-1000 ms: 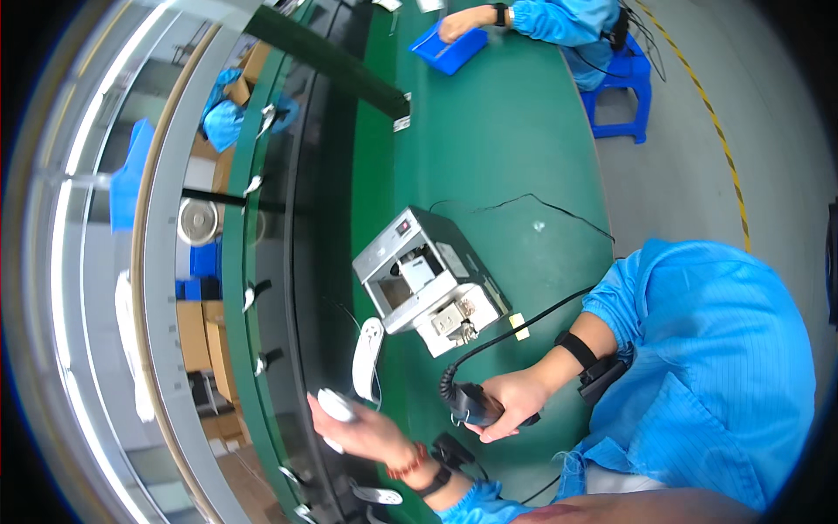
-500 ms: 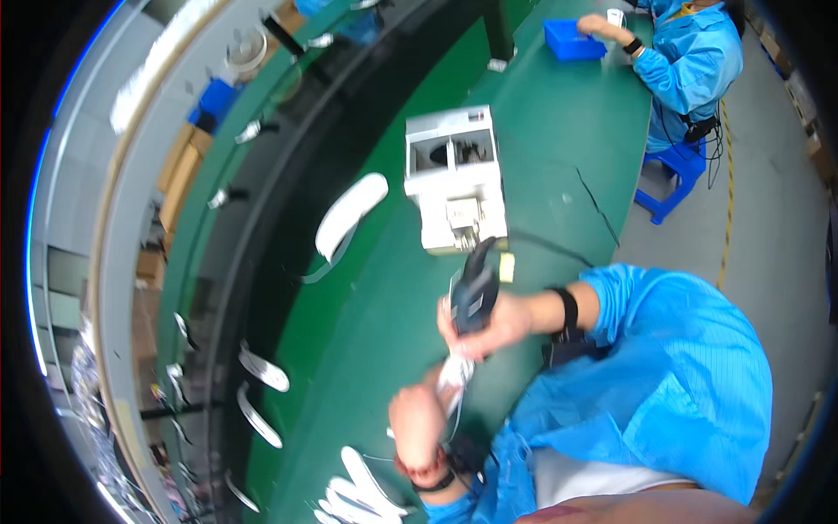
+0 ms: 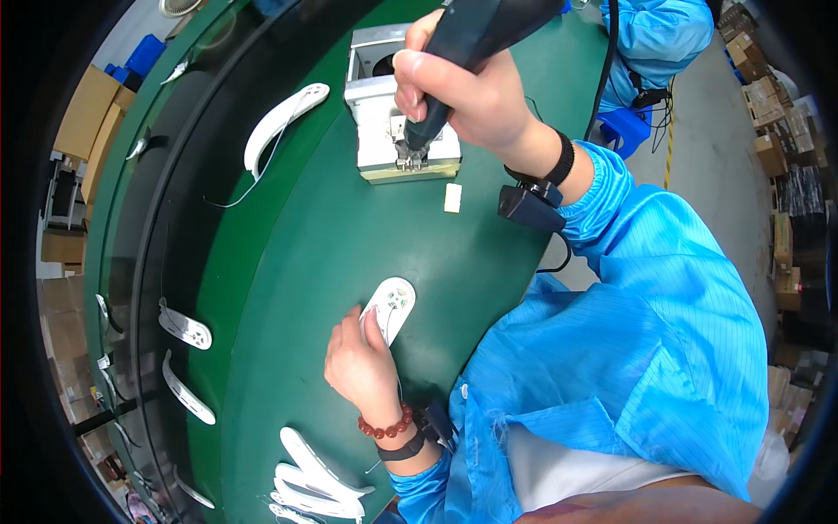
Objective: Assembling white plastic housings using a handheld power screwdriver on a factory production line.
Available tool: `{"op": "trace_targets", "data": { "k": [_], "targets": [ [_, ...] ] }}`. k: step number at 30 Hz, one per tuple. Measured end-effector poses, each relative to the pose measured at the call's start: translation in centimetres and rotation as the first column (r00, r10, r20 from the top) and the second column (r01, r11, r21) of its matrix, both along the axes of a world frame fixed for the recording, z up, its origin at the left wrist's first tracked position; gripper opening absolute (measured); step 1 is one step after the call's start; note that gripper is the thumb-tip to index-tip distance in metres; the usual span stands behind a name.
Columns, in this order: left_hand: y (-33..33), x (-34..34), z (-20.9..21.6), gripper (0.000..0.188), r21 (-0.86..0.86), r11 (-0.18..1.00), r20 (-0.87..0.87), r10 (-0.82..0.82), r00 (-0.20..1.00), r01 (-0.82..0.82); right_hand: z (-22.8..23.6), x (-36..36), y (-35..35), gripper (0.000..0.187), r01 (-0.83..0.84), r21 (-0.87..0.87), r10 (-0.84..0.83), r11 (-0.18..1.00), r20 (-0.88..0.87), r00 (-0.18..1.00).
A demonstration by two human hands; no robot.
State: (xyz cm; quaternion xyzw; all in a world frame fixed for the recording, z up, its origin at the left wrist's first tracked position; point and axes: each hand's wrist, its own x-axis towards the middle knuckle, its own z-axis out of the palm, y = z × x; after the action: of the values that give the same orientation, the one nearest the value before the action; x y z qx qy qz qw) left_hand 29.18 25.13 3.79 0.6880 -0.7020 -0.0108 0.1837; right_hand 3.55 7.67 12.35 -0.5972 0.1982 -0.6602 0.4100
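Green bench [image 3: 297, 288] carries the pale box machine [image 3: 374, 148]. Dark power tool [image 3: 476, 39], tip at the machine's metal fitting: judged rigid, moderately heavy; grip round its barrel. White shell [image 3: 400, 299], on the bench nearer the wearer: judged light, stiff, smooth, its thin wire fragile; hold by the side edges. Right hand [image 3: 478, 94]: closed round the tool. Left hand [image 3: 360, 362]: partly curled, thumb and fingers gripping the shell's end.
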Motion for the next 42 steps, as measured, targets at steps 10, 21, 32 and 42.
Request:
{"op": "trace_targets", "data": {
  "k": [10, 21, 32, 42],
  "targets": [
    [0.5, 1.6, -0.1, 0.021, -0.018, 1.0, -0.024, -0.018, 1.0, 0.017, 0.7, 2.2, 1.3, 0.011, 0.144, 0.164, -0.113, 0.976, -0.184, 0.976],
    [1.6, 2.1, 0.5, 0.02, -0.022, 1.0, -0.043, 0.008, 0.999, -0.009, 0.4, 2.9, 1.3, 0.013, 0.078, 0.066, -0.064, 0.995, -0.195, 0.979],
    [1.4, 2.9, 0.8, 0.017, -0.03, 0.999, 0.008, -0.04, 0.999, 0.04, 1.5, 3.3, 3.3, 0.015, 0.184, 0.121, -0.159, 0.976, -0.193, 0.968],
    [3.4, 6.1, 0.5, 0.014, -0.067, 0.997, -0.056, 0.041, 0.998, -0.045, -0.4, 9.5, 8.1, 0.009, -0.176, 0.3, 0.198, 0.937, -0.043, 0.979]
  ]
}}
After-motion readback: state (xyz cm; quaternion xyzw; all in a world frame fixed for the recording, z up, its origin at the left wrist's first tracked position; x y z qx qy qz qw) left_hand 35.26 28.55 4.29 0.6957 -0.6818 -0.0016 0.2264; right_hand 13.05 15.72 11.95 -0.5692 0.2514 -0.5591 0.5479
